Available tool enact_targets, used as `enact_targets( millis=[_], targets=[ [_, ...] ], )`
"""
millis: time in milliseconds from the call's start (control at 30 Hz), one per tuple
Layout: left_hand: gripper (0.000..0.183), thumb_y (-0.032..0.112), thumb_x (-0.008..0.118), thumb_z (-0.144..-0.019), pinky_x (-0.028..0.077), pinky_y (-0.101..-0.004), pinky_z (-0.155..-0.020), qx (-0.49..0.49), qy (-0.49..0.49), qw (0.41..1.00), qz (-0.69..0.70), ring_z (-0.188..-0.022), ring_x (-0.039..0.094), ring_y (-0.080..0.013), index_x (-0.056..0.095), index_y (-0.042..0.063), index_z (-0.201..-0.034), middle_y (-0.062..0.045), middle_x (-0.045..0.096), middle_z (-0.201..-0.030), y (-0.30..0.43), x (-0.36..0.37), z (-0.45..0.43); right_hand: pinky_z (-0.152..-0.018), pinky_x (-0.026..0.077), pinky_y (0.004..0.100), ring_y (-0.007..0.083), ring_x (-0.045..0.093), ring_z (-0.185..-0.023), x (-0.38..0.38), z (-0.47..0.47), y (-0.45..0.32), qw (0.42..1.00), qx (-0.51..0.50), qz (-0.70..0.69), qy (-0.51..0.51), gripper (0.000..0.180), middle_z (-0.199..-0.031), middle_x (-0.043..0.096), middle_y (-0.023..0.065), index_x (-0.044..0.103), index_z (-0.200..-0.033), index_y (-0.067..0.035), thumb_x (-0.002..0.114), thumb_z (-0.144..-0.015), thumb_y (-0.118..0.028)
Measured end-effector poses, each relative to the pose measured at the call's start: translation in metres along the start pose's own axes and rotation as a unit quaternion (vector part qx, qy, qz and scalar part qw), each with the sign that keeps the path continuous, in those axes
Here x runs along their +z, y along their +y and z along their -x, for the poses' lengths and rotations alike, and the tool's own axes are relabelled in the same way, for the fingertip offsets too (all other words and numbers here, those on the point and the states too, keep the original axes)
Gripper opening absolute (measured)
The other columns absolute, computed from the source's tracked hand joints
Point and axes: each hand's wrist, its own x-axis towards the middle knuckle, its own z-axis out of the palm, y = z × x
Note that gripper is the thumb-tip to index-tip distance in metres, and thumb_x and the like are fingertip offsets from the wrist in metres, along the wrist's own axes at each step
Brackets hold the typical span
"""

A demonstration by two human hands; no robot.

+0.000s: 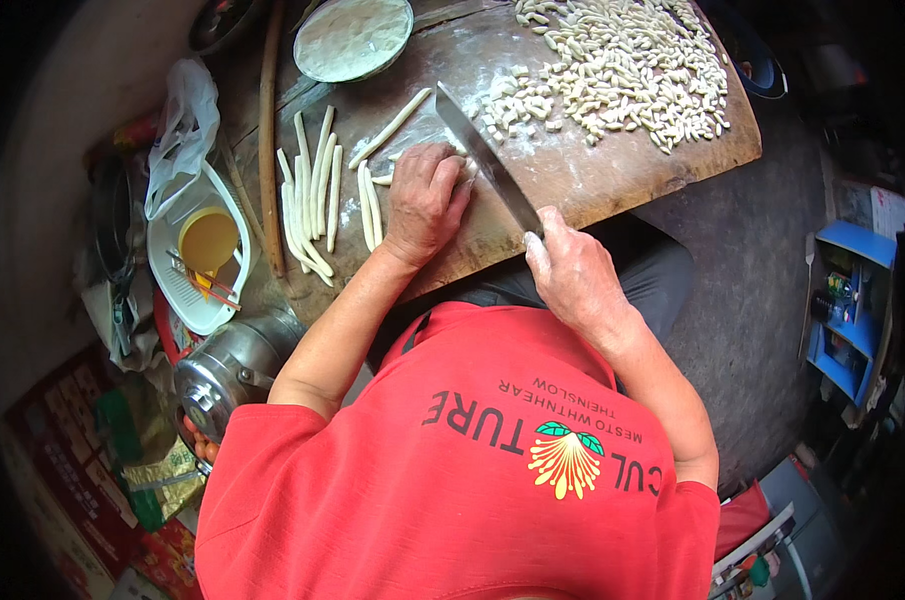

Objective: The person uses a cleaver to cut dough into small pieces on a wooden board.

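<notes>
My right hand (576, 274) grips the handle of a cleaver (490, 161), whose blade points up and to the left over the floured wooden board (625, 176). My left hand (430, 199) rests with curled fingers on some dough strips just left of the blade; the strips are partly hidden beneath it. One dough strip (390, 127) lies slanted above that hand, and two more (370, 206) lie to its left. Farther left is a group of several dough strips (314, 187). Small cut dough cubes (524, 101) lie right of the blade, beside many elongated dough pieces (640, 71).
A bowl of flour (353, 37) stands at the board's far side. A wooden rolling pin (270, 142) lies at the left. Beyond it are a white plastic basket (239, 289) holding a yellowish round container (208, 238), a plastic bag (186, 127) and a metal pot (235, 367).
</notes>
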Motion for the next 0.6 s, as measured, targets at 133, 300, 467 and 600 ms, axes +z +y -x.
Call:
enact_targets(
  millis=[133, 300, 467, 600],
  targets=[
    [0.031, 0.004, 0.073, -0.07, 0.046, -0.0431, -0.086, 0.001, -0.019, 1.0, -0.004, -0.099, 0.058, -0.0347, 0.059, 0.004, -0.098, -0.015, 0.06, -0.106, 0.0, 0.003, -0.002, -0.068, 0.051, 0.0543, 0.0461, 0.064, -0.074, 0.005, -0.003, 0.0, 0.999, 0.01, 0.032, -0.021, 0.02, -0.075, 0.064, 0.0254, 0.046, -0.101, 0.0, 0.05, -0.095, -0.018],
    [0.03, 0.004, 0.072, -0.071, 0.046, -0.0425, -0.086, -0.008, -0.017, 1.0, 0.006, -0.099, 0.058, -0.0343, 0.059, 0.004, -0.098, -0.015, 0.06, -0.106, 0.0, 0.003, -0.001, -0.067, 0.05, 0.0541, 0.0465, 0.063, -0.074, 0.024, -0.023, 0.009, 0.998, -0.006, 0.045, 0.038, 0.022, -0.075, 0.064, 0.0254, 0.047, -0.105, 0.001, 0.05, -0.095, -0.018],
    [0.03, 0.003, 0.073, -0.07, 0.046, -0.0425, -0.086, -0.009, -0.002, 1.0, 0.006, -0.1, 0.057, -0.0342, 0.059, 0.005, -0.097, -0.014, 0.06, -0.106, -0.001, -0.005, 0.006, -0.066, 0.049, 0.0545, 0.0469, 0.063, -0.076, 0.01, -0.01, 0.008, 0.998, -0.02, -0.009, 0.052, 0.02, -0.077, 0.064, 0.0256, 0.046, -0.103, 0.0, 0.05, -0.096, -0.018],
    [0.029, 0.003, 0.073, -0.07, 0.045, -0.0428, -0.086, -0.005, -0.011, 1.0, 0.002, -0.1, 0.057, -0.0344, 0.059, 0.005, -0.095, -0.014, 0.06, -0.104, -0.003, -0.006, 0.004, -0.066, 0.049, 0.0546, 0.0461, 0.063, -0.075, 0.001, 0.008, 0.0, 1.0, -0.007, -0.01, -0.014, 0.02, -0.077, 0.064, 0.0255, 0.047, -0.103, 0.0, 0.05, -0.096, -0.018]
  ],
)
